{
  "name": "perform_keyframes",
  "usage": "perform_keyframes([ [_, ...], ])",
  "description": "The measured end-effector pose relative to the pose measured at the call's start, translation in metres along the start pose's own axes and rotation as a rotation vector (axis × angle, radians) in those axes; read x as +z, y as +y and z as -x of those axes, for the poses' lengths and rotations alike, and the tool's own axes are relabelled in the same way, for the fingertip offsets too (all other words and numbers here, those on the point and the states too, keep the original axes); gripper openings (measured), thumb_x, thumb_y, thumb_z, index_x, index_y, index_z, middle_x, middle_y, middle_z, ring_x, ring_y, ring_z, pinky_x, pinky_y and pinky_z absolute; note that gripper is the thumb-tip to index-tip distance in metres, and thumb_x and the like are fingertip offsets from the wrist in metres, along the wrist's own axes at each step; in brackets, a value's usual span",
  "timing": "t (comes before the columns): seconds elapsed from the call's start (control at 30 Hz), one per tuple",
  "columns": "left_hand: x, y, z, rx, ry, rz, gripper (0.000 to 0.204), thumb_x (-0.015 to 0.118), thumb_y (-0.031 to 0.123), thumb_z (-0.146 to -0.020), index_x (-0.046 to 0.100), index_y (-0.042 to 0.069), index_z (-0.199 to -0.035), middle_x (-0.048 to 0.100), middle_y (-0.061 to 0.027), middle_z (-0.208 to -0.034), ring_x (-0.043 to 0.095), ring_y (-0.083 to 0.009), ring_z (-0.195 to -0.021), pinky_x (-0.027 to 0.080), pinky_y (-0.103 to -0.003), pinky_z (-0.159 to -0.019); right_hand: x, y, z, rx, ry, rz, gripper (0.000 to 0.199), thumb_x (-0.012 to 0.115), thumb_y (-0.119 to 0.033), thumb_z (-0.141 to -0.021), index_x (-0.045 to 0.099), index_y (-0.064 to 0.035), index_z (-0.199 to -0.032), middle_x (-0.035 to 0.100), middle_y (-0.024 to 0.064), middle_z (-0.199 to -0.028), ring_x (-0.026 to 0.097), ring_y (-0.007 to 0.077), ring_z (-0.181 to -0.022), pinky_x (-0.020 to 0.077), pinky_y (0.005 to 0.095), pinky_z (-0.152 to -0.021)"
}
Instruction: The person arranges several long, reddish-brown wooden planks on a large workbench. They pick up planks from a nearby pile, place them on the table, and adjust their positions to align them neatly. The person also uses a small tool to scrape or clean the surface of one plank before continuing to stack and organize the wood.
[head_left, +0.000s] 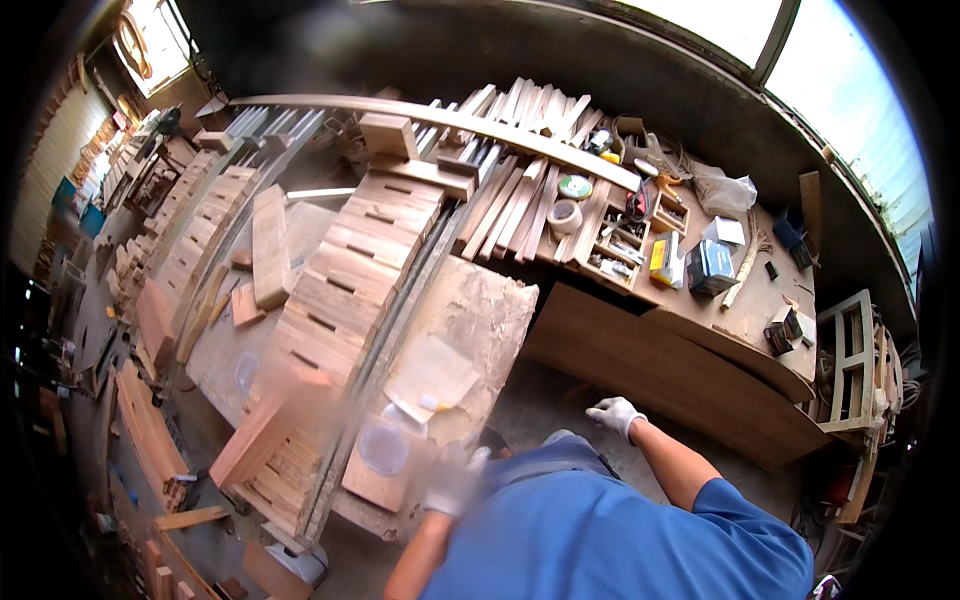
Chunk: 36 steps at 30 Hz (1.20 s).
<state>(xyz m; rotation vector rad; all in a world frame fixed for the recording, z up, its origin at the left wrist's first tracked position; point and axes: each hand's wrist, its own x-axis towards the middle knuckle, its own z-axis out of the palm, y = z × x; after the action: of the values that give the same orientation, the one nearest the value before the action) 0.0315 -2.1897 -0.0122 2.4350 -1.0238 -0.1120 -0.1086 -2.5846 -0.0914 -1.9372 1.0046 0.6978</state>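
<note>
My left hand [455,488], in a white glove, is low beside the right edge of a worn pale bench [480,310]. It is smeared, so its fingers do not show clearly. Nearest to it is a round clear plastic tub [383,447] on a small wooden board [372,483]. A translucent sheet [432,370] lies just beyond. My right hand [615,414], also in a white glove, hangs over the floor right of my body, fingers curled in with nothing visible in them.
Left of the bench runs a long row of slotted wooden pieces [340,285] along a metal rail [400,310]. A thick wooden block [268,425] tilts across its near end. At the far right stands a table [790,250] with boxes, tools and a plastic bag [722,190].
</note>
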Motion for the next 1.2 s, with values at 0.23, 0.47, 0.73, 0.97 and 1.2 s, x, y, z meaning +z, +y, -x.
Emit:
perform_keyframes([
  [0.23,0.032,-0.036,-0.002,-0.595,0.112,0.356,0.042,0.084,0.034,-0.090,0.078,0.003,-0.118,0.079,-0.0228,-0.112,0.076,-0.0374,-0.104,0.061,-0.049,-0.091,-0.068,-0.143,-0.056,-0.172,0.027,-0.202,0.045,0.076,-0.040,-0.100,0.080,-0.0026,-0.125,0.082,0.0120,-0.110,0.077,0.0195,-0.095,0.0620,0.0364,-0.087],
  [0.47,0.059,-0.046,-0.008,-0.591,0.107,0.255,0.043,0.080,0.033,-0.095,0.073,0.004,-0.126,0.076,-0.0218,-0.121,0.076,-0.0368,-0.105,0.062,-0.047,-0.089,-0.146,-0.250,-0.145,-0.403,0.123,-0.189,0.039,0.072,-0.035,-0.101,0.081,-0.0014,-0.120,0.081,0.0115,-0.108,0.076,0.0194,-0.101,0.0594,0.0346,-0.093],
  [0.73,0.068,-0.025,-0.090,-0.662,0.030,0.242,0.048,0.077,0.041,-0.100,0.071,0.016,-0.141,0.074,-0.0113,-0.138,0.075,-0.0370,-0.110,0.063,-0.051,-0.088,-0.280,-0.332,-0.249,-0.583,0.672,0.020,0.052,0.073,-0.038,-0.093,0.072,-0.0042,-0.132,0.074,0.0249,-0.128,0.070,0.0395,-0.122,0.0534,0.0452,-0.110],
  [0.97,0.066,-0.004,-0.136,-0.742,-0.014,0.227,0.045,0.077,0.040,-0.099,0.072,0.016,-0.138,0.074,-0.0116,-0.134,0.075,-0.0374,-0.109,0.063,-0.051,-0.088,-0.388,-0.375,-0.299,-0.324,0.786,0.451,0.077,0.083,-0.045,-0.083,0.061,-0.0084,-0.148,0.061,0.0190,-0.148,0.056,0.0361,-0.140,0.0417,0.0491,-0.119],
  [1.2,0.069,0.005,-0.161,-0.779,-0.035,0.218,0.042,0.077,0.039,-0.099,0.073,0.017,-0.135,0.075,-0.0120,-0.130,0.075,-0.0377,-0.107,0.063,-0.052,-0.087,-0.428,-0.364,-0.339,-0.268,0.579,0.557,0.068,0.088,-0.043,-0.076,0.068,-0.0054,-0.129,0.071,0.0222,-0.132,0.069,0.0369,-0.126,0.0543,0.0468,-0.107],
])
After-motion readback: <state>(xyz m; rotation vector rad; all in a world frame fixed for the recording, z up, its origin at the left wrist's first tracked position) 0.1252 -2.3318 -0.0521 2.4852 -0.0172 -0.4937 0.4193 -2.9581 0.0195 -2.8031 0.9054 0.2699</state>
